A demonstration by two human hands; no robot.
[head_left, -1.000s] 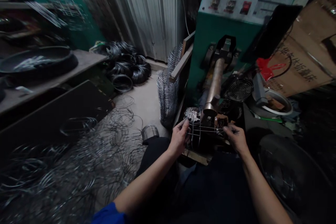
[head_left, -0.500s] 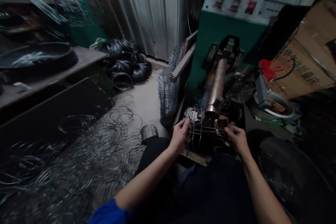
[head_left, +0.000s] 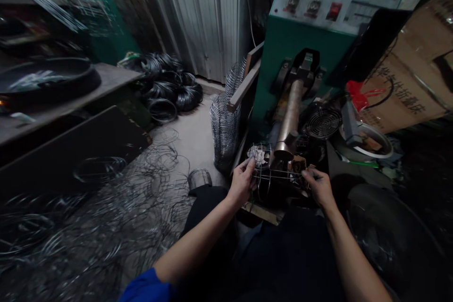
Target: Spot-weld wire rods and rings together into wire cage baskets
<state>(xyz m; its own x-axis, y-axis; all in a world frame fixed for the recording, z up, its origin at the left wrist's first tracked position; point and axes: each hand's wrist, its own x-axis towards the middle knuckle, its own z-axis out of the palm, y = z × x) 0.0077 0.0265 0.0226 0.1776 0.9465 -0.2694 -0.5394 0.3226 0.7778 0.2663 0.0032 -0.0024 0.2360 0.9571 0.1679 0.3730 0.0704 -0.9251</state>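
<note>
My left hand (head_left: 241, 183) pinches a small round wire frame (head_left: 270, 184) made of thin metal rings and cross wires. Between my two hands runs a thin straight wire (head_left: 283, 178), level across the frame. The fingers of my right hand (head_left: 320, 187) are closed on its right end. Just above the wire is the blunt lower end of a thick metal cylinder (head_left: 292, 108), which juts out from a green machine (head_left: 274, 56). Whether the wire touches the frame's rings I cannot tell.
Stacked wire rings (head_left: 224, 134) stand left of the machine. Loose wire pieces (head_left: 141, 207) cover the floor at left, with black wire coils (head_left: 164, 82) behind. A fan guard (head_left: 322, 122), a round pan (head_left: 384, 144) and a cardboard box (head_left: 410, 85) are at right.
The view has shifted very slightly. Both hands keep their hold on the wire frame and the straight wire, in almost the same place below the cylinder.
</note>
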